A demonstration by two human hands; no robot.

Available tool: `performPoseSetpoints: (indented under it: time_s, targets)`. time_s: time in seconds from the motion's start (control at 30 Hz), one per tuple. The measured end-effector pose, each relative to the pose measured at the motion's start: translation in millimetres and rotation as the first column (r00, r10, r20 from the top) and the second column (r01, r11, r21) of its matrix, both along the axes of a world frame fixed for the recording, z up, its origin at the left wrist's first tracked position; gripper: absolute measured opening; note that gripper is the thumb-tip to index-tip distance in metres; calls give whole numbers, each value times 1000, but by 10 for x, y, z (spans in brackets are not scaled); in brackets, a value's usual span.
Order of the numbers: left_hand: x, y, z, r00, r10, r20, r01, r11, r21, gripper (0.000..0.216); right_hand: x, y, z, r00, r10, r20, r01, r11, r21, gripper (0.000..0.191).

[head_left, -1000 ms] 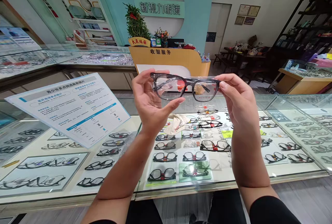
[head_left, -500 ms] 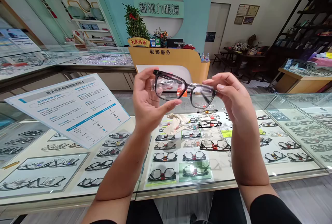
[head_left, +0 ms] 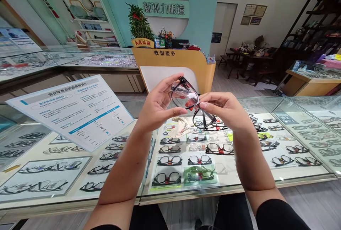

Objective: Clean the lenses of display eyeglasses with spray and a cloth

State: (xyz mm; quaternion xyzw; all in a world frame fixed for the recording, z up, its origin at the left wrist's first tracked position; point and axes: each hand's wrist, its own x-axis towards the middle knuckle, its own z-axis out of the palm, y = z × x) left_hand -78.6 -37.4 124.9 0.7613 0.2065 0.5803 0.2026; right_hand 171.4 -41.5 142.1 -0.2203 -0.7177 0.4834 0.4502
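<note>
In the middle of the view, a pair of dark-framed eyeglasses [head_left: 185,94] is held up above the glass counter, slanting down to the right. My left hand [head_left: 157,106] is closed around its upper left end, with the index finger by the top corner and the thumb under the left lens. With thumb and fingers, my right hand [head_left: 226,112] pinches the frame near the bridge. Red shows through around the bridge. Below the eyeglasses lies a beige cloth [head_left: 181,127] with red print.
The glass display counter [head_left: 186,198] holds rows of eyeglasses. A printed sign [head_left: 77,116] stands at the left on it. Across the floor is a wooden cashier desk [head_left: 173,59] with a plant [head_left: 140,23]; a smaller display case [head_left: 314,80] stands at far right.
My right hand has moved left from the right end of the eyeglasses to the bridge. The eyeglasses have tilted, right side down, and my left hand has shifted slightly right.
</note>
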Motion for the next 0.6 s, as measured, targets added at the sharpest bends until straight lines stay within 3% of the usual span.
performPoseSetpoints:
  time_s: [0.17, 0.23, 0.3, 0.37, 0.4, 0.5, 0.6]
  targets:
    - [10, 61, -18, 997, 77, 15, -77, 997, -1, 94, -12, 2, -1, 999, -54, -7, 54, 998, 30, 26]
    - [49, 58, -38, 977, 201, 72, -206, 975, 77, 89, -19, 16, -16, 994, -105, -31, 107, 992, 67, 25]
    - [123, 4, -55, 906, 363, 217, -400, 903, 160, 66, -37, 32, -43, 978, -192, -75, 201, 972, 124, 20]
    - [229, -94, -68, 803, 490, 338, -567, 804, 180, 30, -75, 39, -80, 941, -315, -123, 334, 922, 196, 16]
    - [289, -150, -73, 786, 529, 321, -598, 783, 172, 20, -103, 36, -99, 916, -374, -142, 399, 885, 240, 15]
    - [466, -278, -87, 845, 519, 128, -528, 848, 44, 24, -206, 6, -150, 849, -500, -172, 525, 757, 389, 14]
    - [573, -287, -110, 870, 484, 98, -467, 870, -156, 35, -292, -34, -191, 807, -576, -135, 559, 668, 492, 14]
